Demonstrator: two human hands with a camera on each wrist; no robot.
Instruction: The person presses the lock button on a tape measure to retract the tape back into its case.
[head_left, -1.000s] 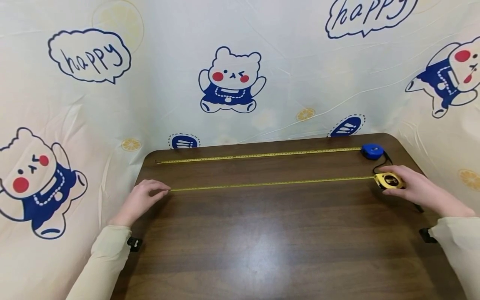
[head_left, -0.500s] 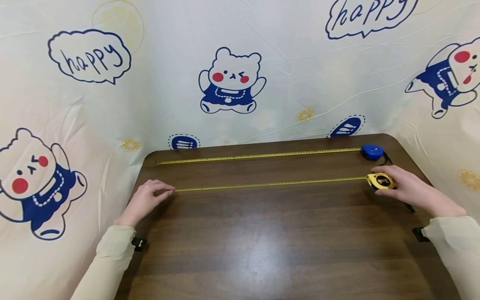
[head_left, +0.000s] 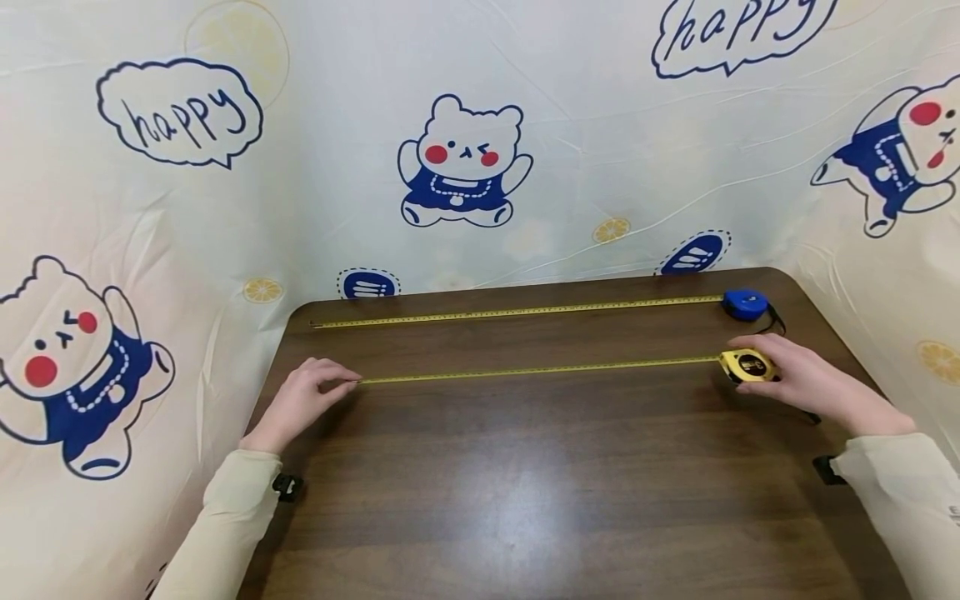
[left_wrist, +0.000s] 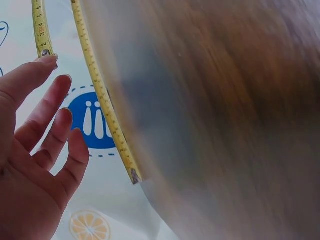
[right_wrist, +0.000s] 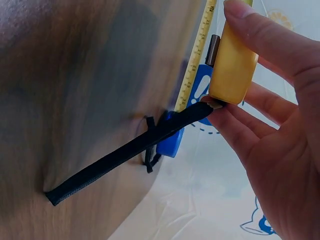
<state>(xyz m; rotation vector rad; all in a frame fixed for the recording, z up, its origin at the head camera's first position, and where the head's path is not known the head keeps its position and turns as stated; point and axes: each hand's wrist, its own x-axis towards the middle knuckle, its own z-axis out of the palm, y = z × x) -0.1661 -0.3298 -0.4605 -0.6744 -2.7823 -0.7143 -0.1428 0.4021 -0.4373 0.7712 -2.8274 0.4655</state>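
In the head view a yellow tape measure (head_left: 748,367) is gripped by its case in my right hand (head_left: 813,379), and its black strap (right_wrist: 125,150) hangs down in the right wrist view. Its yellow blade (head_left: 540,370) stretches straight across to the left. My left hand (head_left: 307,396) pinches the blade's end between thumb and forefinger; the other fingers (left_wrist: 77,155) curve freely in the left wrist view. Behind it, a blue tape measure (head_left: 745,305) lies on the table with its own blade (head_left: 517,312) pulled out to the left, roughly parallel. Neither hand touches the blue one.
The brown wooden table (head_left: 510,492) has rounded far corners. A pale cloth (head_left: 465,50) with printed bears and lettering hangs behind and on both sides. The blue tape's black strap (head_left: 772,321) lies near the table's right edge.
Both hands have moved inward: the left hand to the right, the right hand to the left. The stretch of yellow blade between them has become shorter. The blue tape measure has stayed put.
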